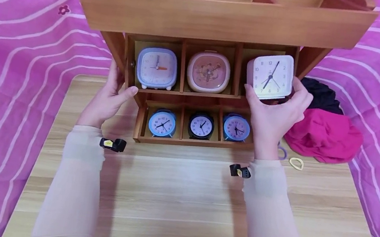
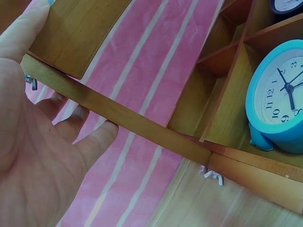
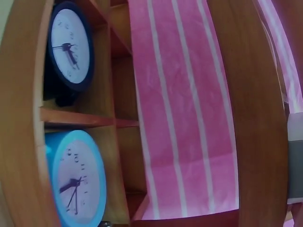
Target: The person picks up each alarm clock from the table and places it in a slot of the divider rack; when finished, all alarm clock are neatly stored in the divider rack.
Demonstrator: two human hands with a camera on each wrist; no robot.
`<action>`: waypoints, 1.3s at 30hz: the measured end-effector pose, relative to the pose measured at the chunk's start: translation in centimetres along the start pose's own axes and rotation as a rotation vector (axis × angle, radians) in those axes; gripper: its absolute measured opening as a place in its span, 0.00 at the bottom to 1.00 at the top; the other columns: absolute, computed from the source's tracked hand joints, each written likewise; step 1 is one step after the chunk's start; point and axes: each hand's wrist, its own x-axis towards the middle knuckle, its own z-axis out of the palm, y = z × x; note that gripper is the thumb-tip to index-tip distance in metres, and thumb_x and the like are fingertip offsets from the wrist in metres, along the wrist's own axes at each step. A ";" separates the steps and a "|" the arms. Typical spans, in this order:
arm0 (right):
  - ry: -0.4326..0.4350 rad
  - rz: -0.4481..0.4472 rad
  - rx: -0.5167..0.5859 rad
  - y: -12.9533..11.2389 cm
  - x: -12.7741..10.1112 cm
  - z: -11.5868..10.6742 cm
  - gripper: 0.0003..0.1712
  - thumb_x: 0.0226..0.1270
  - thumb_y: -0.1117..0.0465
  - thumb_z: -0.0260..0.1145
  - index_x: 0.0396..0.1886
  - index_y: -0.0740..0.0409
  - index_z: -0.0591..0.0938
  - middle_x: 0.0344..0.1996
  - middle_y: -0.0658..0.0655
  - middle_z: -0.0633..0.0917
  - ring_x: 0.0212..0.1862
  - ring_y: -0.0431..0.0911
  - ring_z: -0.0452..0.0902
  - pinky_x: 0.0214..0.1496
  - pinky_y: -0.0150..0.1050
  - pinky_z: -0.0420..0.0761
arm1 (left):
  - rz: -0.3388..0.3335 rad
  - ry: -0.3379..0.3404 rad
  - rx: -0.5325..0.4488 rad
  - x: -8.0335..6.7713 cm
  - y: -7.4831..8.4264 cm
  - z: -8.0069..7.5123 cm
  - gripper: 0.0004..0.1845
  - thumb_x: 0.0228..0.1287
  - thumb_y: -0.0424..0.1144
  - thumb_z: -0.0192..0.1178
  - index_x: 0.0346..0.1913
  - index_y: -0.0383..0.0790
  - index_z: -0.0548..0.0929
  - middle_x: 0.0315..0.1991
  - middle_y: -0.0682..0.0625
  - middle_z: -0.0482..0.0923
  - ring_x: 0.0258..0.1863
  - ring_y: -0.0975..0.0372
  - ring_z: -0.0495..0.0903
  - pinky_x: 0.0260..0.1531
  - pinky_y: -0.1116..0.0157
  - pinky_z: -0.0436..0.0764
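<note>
A tiered wooden rack [image 1: 220, 24] stands on the table. My left hand [image 1: 106, 97] grips its left side around the middle tier, thumb in front and fingers behind the side strip [image 2: 123, 111]. My right hand [image 1: 279, 110] pinches a white square alarm clock [image 1: 271, 77] between thumb and fingers, tilted at the front of the right middle compartment. Beside it in that tier sit a pink alarm clock [image 1: 208, 73] and a pale blue square one [image 1: 157, 68]. Below, a black round alarm clock [image 1: 201, 126] stands between two blue ones, left [image 1: 162, 123] and right [image 1: 236, 128].
Right of the rack lie a bunched magenta cloth [image 1: 325, 134] and a black cloth [image 1: 319, 95]. A yellow hair tie [image 1: 296, 163] and a purple one [image 1: 282, 153] rest on the wooden tabletop [image 1: 178, 205]. Pink striped fabric [image 1: 11, 83] surrounds the table.
</note>
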 end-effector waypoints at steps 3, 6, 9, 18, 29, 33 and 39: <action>0.002 0.008 -0.052 0.0 0.3 0.7 0.58 0.37 0.26 0.82 0.66 0.46 0.74 0.60 0.43 0.75 0.62 0.27 0.64 0.61 0.35 0.58 | -0.001 -0.001 0.004 0.0 0.1 0.0 0.54 0.77 0.38 0.61 0.83 0.71 0.31 0.86 0.56 0.38 0.84 0.55 0.43 0.82 0.55 0.45; 0.002 -0.006 -0.084 0.3 0.2 1.4 0.57 0.39 0.25 0.81 0.67 0.46 0.74 0.60 0.44 0.75 0.63 0.28 0.64 0.63 0.36 0.56 | 0.010 -0.004 0.005 0.1 0.1 0.1 0.54 0.77 0.37 0.61 0.84 0.70 0.31 0.86 0.56 0.38 0.84 0.55 0.43 0.82 0.55 0.46; -0.004 -0.031 -0.118 0.7 0.0 2.1 0.57 0.43 0.22 0.77 0.69 0.46 0.73 0.63 0.44 0.74 0.65 0.29 0.63 0.63 0.38 0.56 | 0.022 -0.002 -0.001 0.1 0.2 0.2 0.54 0.77 0.36 0.61 0.84 0.69 0.31 0.86 0.56 0.39 0.84 0.55 0.44 0.82 0.54 0.47; -0.049 -0.129 -0.196 1.7 -0.5 2.6 0.54 0.58 0.21 0.65 0.75 0.46 0.68 0.66 0.50 0.73 0.68 0.42 0.62 0.64 0.46 0.56 | 0.012 -0.008 -0.008 0.1 0.2 0.2 0.54 0.77 0.37 0.60 0.84 0.69 0.30 0.86 0.56 0.38 0.84 0.55 0.43 0.82 0.56 0.46; -0.123 -0.164 -0.257 1.5 -0.6 2.1 0.47 0.68 0.31 0.61 0.80 0.47 0.65 0.74 0.52 0.68 0.72 0.48 0.61 0.65 0.54 0.59 | 0.011 -0.014 0.001 -0.2 1.0 0.2 0.54 0.78 0.35 0.59 0.84 0.69 0.29 0.86 0.57 0.38 0.84 0.55 0.44 0.82 0.54 0.47; -0.179 -0.122 -0.289 1.0 -0.6 2.0 0.47 0.69 0.30 0.60 0.81 0.46 0.64 0.75 0.53 0.68 0.72 0.50 0.60 0.65 0.55 0.59 | 0.013 -0.007 -0.005 0.0 0.0 0.0 0.54 0.77 0.37 0.60 0.83 0.71 0.30 0.86 0.57 0.39 0.84 0.56 0.45 0.82 0.55 0.48; -0.236 -0.099 -0.282 0.7 -0.3 1.8 0.49 0.69 0.28 0.60 0.81 0.48 0.63 0.75 0.53 0.68 0.72 0.51 0.59 0.64 0.55 0.58 | 0.014 -0.012 0.008 0.1 0.3 -0.1 0.53 0.77 0.37 0.59 0.84 0.69 0.30 0.86 0.56 0.38 0.84 0.55 0.44 0.82 0.54 0.45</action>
